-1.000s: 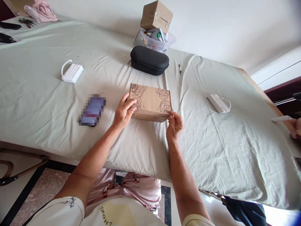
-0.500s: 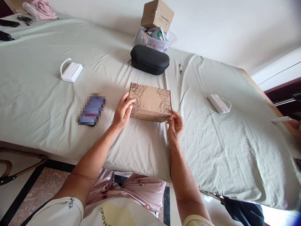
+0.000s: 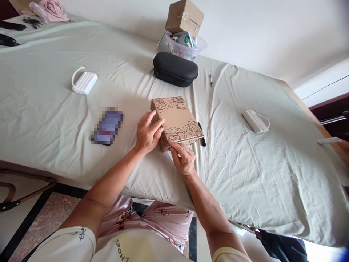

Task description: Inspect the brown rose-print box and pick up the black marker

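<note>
A cardboard box [image 3: 177,116] with black scribbled loops at its corners sits askew on the cloth in front of me. Against its left side is my left hand [image 3: 148,134], fingers spread, with the tips at the upper edge. At the near left corner, my right hand [image 3: 184,158] pinches the box's front edge between thumb and fingers. A black marker [image 3: 202,135] lies on the cloth just right of the box, partly hidden by it.
Behind the box lie a black case [image 3: 176,69] and a small pen [image 3: 211,80]. A phone [image 3: 107,126] and a white power bank [image 3: 85,83] lie to the left, another white power bank [image 3: 255,121] to the right. A plastic basin [image 3: 187,51] holds items beneath a carton [image 3: 185,16].
The box has turned on the cloth. My right hand has moved left from its right corner to the near left corner. The black marker beside the box has come into view.
</note>
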Demonstrator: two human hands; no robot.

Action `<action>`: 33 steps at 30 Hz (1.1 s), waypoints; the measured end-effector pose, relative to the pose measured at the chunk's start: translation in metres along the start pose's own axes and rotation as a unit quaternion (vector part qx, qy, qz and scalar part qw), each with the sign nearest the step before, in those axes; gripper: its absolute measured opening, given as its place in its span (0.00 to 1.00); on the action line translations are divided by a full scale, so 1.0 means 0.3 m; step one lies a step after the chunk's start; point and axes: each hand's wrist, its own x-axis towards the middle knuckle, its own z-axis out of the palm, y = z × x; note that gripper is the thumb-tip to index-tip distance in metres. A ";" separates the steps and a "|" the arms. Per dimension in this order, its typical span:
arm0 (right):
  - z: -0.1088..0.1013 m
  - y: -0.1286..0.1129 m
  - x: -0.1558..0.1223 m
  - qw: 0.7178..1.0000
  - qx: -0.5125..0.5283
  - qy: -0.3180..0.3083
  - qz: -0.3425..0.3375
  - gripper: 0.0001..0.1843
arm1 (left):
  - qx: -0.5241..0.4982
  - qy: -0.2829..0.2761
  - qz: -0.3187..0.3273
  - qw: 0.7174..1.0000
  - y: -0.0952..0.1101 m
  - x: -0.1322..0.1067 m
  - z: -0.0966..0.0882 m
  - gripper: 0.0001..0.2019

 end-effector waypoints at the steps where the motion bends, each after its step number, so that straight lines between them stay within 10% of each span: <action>1: 0.002 0.002 0.002 1.000 0.003 0.004 0.008 0.13 | -0.013 -0.024 0.025 0.999 0.010 -0.004 0.000 0.28; 17: -0.078 0.156 0.044 0.951 0.015 0.228 0.208 0.20 | -0.089 -0.012 0.146 0.985 0.030 -0.015 0.036 0.27; 33: -0.112 0.198 0.059 0.928 0.042 0.172 0.328 0.30 | -0.100 -0.012 0.119 0.988 0.030 -0.015 0.031 0.26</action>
